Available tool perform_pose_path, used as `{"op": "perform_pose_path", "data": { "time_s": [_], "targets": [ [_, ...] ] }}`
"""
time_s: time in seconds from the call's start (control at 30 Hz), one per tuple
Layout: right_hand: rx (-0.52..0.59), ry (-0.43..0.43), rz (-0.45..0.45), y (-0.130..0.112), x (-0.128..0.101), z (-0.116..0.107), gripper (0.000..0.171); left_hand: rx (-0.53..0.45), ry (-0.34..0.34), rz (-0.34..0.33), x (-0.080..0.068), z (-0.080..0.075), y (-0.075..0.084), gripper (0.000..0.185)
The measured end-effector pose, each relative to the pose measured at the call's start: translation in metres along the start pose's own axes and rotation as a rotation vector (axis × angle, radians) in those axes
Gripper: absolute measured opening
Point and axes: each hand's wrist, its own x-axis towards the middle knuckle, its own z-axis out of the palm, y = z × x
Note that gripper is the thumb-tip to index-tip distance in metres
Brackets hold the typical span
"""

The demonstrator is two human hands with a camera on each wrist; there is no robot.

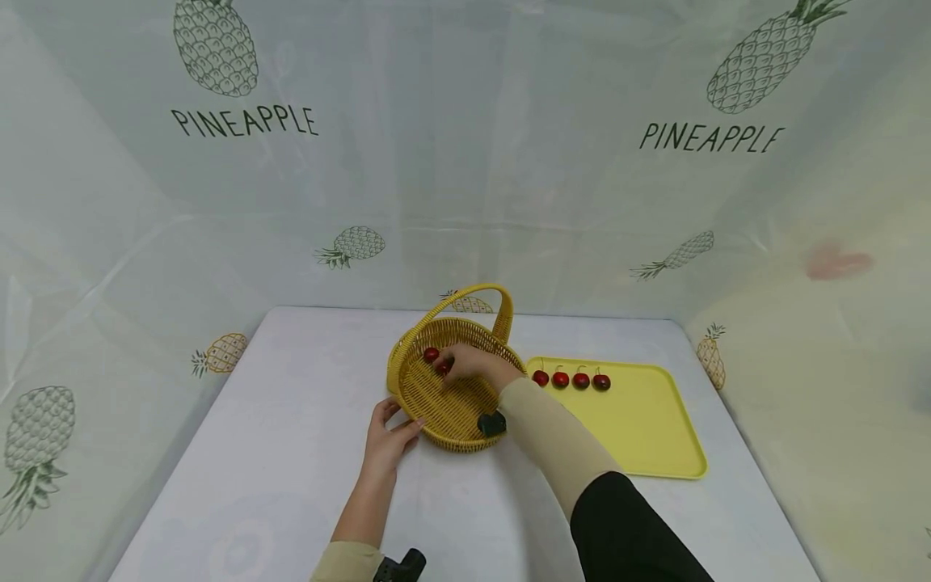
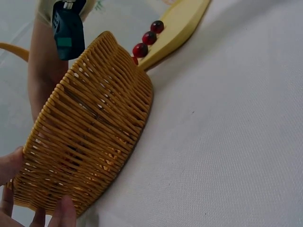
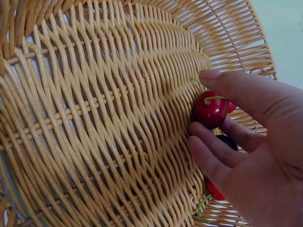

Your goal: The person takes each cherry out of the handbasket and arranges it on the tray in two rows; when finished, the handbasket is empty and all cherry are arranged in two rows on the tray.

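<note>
A yellow woven basket (image 1: 454, 443) with an arched handle (image 1: 502, 311) stands mid-table. My left hand (image 1: 389, 440) grips its near left rim; in the left wrist view the thumb (image 2: 10, 165) lies at the rim and fingertips (image 2: 66, 210) press the outer wall. My right hand (image 1: 469, 364) reaches inside the basket. Close up in the right wrist view, it holds a dark red cherry (image 3: 210, 111) with a green stem between thumb and fingers, near the woven bottom. Another cherry (image 1: 431, 354) lies in the basket beside the hand, and further ones (image 3: 215, 190) show partly behind the fingers.
Right of the basket lies a yellow tray (image 1: 647, 428), with a row of several stemmed cherries (image 1: 580, 380) along its far left part. The right forearm (image 1: 560, 444) crosses over the tray's left side. A pineapple-print sheet (image 1: 465, 162) hangs behind the white table (image 1: 291, 453).
</note>
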Motion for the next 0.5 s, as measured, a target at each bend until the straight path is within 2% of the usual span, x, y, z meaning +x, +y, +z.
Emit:
{"op": "perform_pose_path", "data": {
  "time_s": [0.23, 0.5],
  "targets": [
    [-0.059, 0.017, -0.010, 0.001, -0.006, -0.003, 0.046, 0.008, 0.018, -0.001, 0.009, -0.002, -0.011, 0.067],
    [0.006, 0.034, -0.022, -0.001, -0.018, -0.010, 0.040, 0.034, 0.035, 0.011, 0.015, -0.004, -0.019, 0.071]
  ]
}}
